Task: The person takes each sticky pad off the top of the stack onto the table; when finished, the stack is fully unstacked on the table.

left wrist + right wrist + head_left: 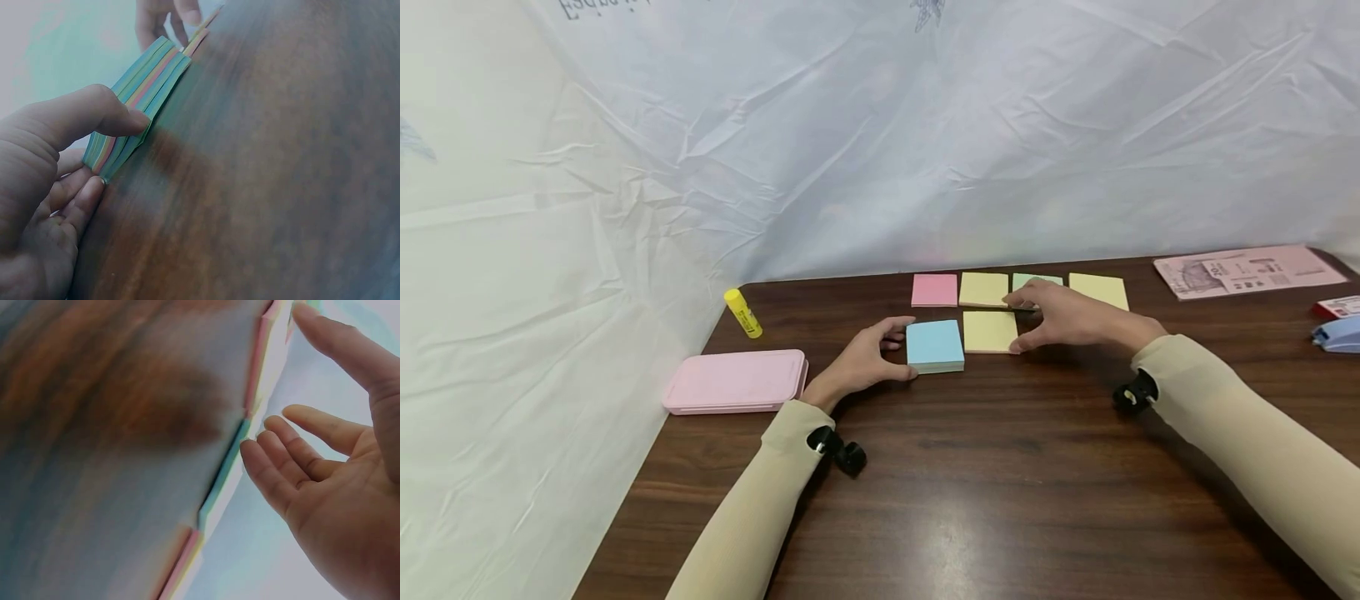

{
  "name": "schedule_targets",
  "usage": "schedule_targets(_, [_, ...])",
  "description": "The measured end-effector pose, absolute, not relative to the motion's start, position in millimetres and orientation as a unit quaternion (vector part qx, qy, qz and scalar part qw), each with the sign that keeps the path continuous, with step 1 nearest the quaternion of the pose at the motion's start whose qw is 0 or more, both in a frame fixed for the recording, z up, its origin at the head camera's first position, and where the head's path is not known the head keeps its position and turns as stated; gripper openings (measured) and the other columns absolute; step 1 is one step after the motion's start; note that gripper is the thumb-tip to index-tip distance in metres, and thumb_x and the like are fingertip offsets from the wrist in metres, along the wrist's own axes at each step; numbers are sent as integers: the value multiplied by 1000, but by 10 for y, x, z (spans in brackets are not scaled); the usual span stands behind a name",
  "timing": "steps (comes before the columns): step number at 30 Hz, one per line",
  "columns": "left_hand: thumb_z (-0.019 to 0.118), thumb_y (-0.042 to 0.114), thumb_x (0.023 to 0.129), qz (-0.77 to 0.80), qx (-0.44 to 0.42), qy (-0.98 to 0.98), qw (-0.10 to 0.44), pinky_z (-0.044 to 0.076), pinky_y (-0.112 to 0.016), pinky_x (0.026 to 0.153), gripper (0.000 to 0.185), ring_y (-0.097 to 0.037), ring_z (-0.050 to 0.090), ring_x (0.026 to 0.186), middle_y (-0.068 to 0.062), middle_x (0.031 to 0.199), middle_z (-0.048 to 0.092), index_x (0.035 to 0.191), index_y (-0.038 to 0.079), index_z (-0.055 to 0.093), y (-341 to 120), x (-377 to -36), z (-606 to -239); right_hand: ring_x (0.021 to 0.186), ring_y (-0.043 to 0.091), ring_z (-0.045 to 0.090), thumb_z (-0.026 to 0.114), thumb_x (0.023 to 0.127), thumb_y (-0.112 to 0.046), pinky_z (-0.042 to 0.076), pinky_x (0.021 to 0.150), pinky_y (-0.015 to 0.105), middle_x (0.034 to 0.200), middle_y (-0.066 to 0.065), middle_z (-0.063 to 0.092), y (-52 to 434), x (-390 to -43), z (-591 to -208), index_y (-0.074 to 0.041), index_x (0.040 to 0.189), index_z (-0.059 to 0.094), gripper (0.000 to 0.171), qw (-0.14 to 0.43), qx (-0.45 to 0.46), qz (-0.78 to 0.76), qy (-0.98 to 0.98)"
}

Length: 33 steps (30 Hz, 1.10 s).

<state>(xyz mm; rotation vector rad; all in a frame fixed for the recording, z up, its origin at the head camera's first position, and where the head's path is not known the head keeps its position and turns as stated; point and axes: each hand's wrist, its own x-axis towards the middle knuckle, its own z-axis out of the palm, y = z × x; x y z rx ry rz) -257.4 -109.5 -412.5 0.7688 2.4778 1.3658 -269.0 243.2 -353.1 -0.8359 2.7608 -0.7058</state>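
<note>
Blue sticky-note pad (935, 345) is lying flat on the dark wood counter (1000, 467), a thick stack w/ a blue top sheet; its side is showing blue, green, pink & yellow layers in the left wrist view. Left hand (865, 360) is gripping it at its left edge, thumb on the near side, fingers on the far side. Yellow note (989, 331) is lying flat just right of the pad, edges almost touching. Right hand (1060, 317) is resting fingertips on that note's right edge, fingers straight, partly covering a green note (1026, 280) in the row behind.
</note>
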Motion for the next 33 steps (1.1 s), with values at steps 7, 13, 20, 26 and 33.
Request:
schedule_targets(7, [86,11,86,459,258,843,108,46,-41,113,86,-29,54,134,-13,153,52,162,9,45,-1107,-2563,-4115,123,38,61,90,87,-39,51,102,56,136,20,59,2242,-2666,-3472,5,145,59,79,70,-303,-263,913])
schedule_targets(13, [86,11,85,460,260,842,105,46,-41,113,86,-29,54,133,-13,152,53,161,8,46,-1098,-2565,-4094,127,37,58,90,87,-41,48,106,57,138,19,59,2056,-2648,-3451,5,146,58,81,77,-323,-276,902])
schedule_targets(20, [86,11,85,461,264,841,103,46,-40,112,85,-28,55,132,-12,152,54,161,9,46,-1098,-2561,-4080,130,38,56,90,87,-38,48,107,56,138,19,59,1873,-2639,-3462,4,148,58,80,102,-321,-279,899])
schedule_targets(26, [86,10,86,466,262,839,104,46,-40,112,85,-28,55,132,-12,152,54,161,9,46,-1103,-2568,-4089,126,37,57,91,86,-35,48,105,55,134,19,60,1784,-2647,-3481,4,147,59,79,113,-323,-268,901])
schedule_targets(33, [86,10,86,465,263,839,105,46,-40,112,85,-28,55,132,-13,152,54,161,9,46,-1106,-2563,-4096,124,37,57,91,85,-33,49,103,54,133,18,59,1735,-2644,-3509,3,147,59,78,119,-315,-263,904])
